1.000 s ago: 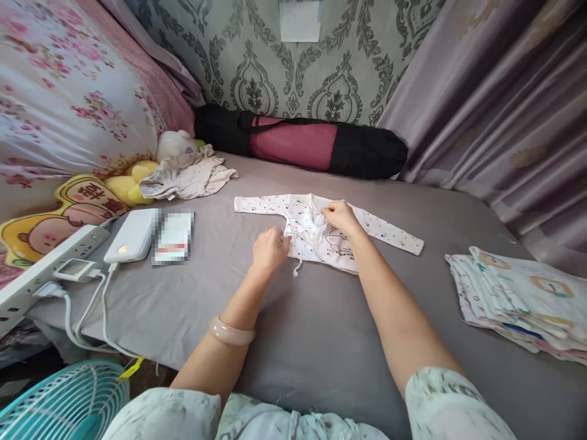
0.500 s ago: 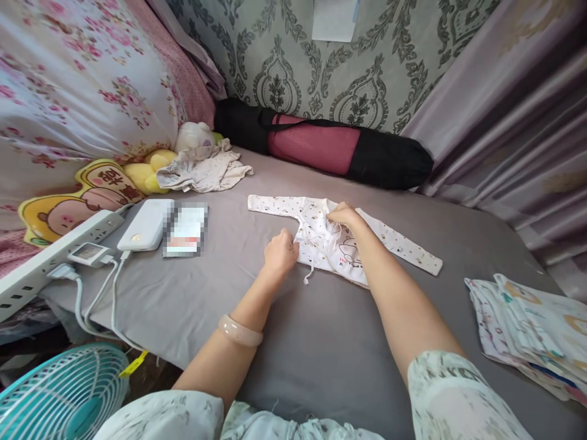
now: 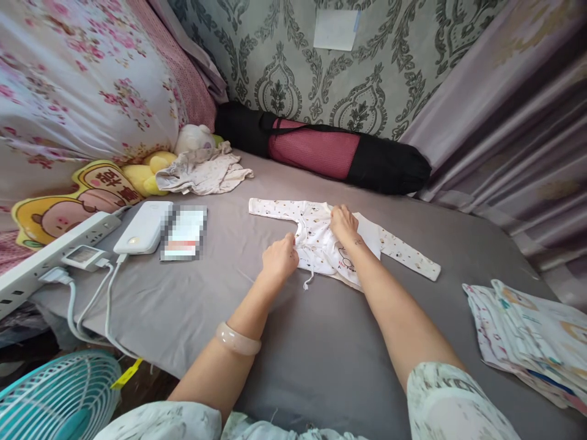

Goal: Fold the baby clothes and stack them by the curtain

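Note:
A small white baby shirt (image 3: 316, 250) with a fine print and tie strings lies on the grey bed sheet (image 3: 293, 354), both sleeves spread out to the sides. My left hand (image 3: 280, 256) is closed at the shirt's left side edge, pinching the fabric there. Up near the neckline, my right hand (image 3: 343, 225) has its fingers closed on the shirt's front panel; the fingertips are partly hidden. A tie string hangs loose below the lower hem. Part of a printed drawing on the front shows beside my right wrist.
Folded baby clothes (image 3: 532, 342) are stacked at the right. To the left lie a white power bank (image 3: 144, 227), a blurred-out phone-like rectangle (image 3: 184, 233), a power strip (image 3: 59, 260) and cables. A black and red rolled bag (image 3: 316, 150) lines the wall. A fan (image 3: 59, 397) stands lower left.
My right hand has turned, its fingers now bunched over the front panel, which is drawn slightly leftward. My left hand stays at the side edge. The view has tilted slightly.

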The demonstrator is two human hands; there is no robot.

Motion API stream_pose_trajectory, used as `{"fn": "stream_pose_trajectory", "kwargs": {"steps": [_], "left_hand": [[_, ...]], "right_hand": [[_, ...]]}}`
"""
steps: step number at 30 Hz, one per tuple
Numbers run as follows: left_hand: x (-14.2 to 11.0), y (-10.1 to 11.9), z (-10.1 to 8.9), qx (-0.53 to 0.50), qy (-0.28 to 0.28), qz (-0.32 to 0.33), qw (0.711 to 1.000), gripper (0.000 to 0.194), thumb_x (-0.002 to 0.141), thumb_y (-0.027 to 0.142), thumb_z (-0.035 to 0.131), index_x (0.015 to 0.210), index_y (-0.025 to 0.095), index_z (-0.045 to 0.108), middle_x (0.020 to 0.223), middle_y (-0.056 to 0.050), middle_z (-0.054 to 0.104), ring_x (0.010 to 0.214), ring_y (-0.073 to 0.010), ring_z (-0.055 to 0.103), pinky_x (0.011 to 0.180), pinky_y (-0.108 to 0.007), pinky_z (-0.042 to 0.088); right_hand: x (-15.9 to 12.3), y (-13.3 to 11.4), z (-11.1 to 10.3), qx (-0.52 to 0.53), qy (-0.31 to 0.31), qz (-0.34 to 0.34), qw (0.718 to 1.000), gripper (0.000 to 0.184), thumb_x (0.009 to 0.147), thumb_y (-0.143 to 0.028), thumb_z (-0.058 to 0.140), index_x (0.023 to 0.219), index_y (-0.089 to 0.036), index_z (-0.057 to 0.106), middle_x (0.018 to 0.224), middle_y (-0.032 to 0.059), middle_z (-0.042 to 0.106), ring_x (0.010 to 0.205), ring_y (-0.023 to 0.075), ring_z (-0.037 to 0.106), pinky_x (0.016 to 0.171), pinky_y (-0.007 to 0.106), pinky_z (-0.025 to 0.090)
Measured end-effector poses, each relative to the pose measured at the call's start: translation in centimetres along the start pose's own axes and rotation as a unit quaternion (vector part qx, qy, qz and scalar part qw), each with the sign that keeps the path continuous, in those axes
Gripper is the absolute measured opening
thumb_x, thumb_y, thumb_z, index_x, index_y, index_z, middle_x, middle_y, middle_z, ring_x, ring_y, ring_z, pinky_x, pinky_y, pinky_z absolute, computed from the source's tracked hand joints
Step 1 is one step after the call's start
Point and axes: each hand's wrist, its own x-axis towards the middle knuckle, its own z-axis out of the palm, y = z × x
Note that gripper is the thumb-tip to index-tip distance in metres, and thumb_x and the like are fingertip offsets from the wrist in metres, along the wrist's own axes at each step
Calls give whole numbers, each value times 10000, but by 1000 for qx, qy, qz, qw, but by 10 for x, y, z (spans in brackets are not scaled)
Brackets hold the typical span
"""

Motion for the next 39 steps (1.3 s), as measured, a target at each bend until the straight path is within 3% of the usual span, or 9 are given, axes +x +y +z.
{"fn": "stream_pose_trajectory", "kwargs": {"steps": [5,8,10,13,17,25,32,37,39], "left_hand": [[-5,3,-1,62,52,30,996,242,909,181,411,1090,183,572,1076,-126,635,1010,-263,608,769,-329,471],[-5,5,2,95,103,84,987,219,901,182,440,1065,144,579,1117,-155,597,1051,-287,564,838,-374,472],[-3,4,6,98,109,138,980,248,885,150,453,1103,143,571,1180,-151,586,1113,-287,537,901,-395,461],[0,2,12,85,61,183,977,383,897,123,432,1274,129,498,1393,-159,495,1312,-277,430,1041,-408,393],[0,-2,13,78,-27,135,987,525,958,227,396,1468,130,315,1572,-154,283,1459,-311,220,1151,-489,251],[0,-4,3,74,-82,111,988,598,954,335,434,1514,249,244,1611,-89,191,1483,-339,106,1150,-598,156],[-6,-2,-8,50,-81,97,991,612,929,331,506,1485,203,286,1598,-118,230,1474,-339,148,1152,-559,183],[-7,-3,-9,42,-64,102,992,569,915,342,542,1432,206,349,1583,-113,273,1465,-328,186,1147,-533,216],[-5,-4,-7,44,-64,102,992,554,913,348,546,1415,208,361,1584,-120,267,1466,-329,182,1148,-534,208]], "right_hand": [[-7,-16,-10,-64,0,-47,997,402,865,-42,350,1053,-120,697,1207,197,589,1195,322,484,974,422,363],[-12,-35,-6,-36,3,-111,993,429,891,-72,327,1169,-108,651,1276,191,579,1240,299,463,1026,414,327],[-12,-45,2,-2,-17,-139,990,460,938,-152,300,1322,-80,541,1413,178,496,1325,273,401,1086,389,286],[-6,-52,16,38,-77,-131,988,585,996,-344,220,1488,-42,310,1579,159,265,1453,265,208,1167,409,179],[7,-45,26,57,-102,-110,987,653,998,-456,144,1540,-96,202,1621,120,125,1486,264,80,1190,472,73],[15,-37,34,63,-61,-106,991,618,999,-471,156,1535,-178,254,1617,79,169,1481,268,105,1180,515,68],[17,-37,29,74,-96,-97,988,598,999,-459,188,1531,-192,252,1623,78,150,1483,266,88,1173,532,65],[7,-51,12,84,14,-162,983,502,958,-306,382,1443,-180,411,1540,129,342,1418,255,276,1156,463,165],[2,-59,11,94,16,-201,975,480,957,-287,384,1420,-180,447,1512,121,393,1400,247,309,1152,424,190]]}}
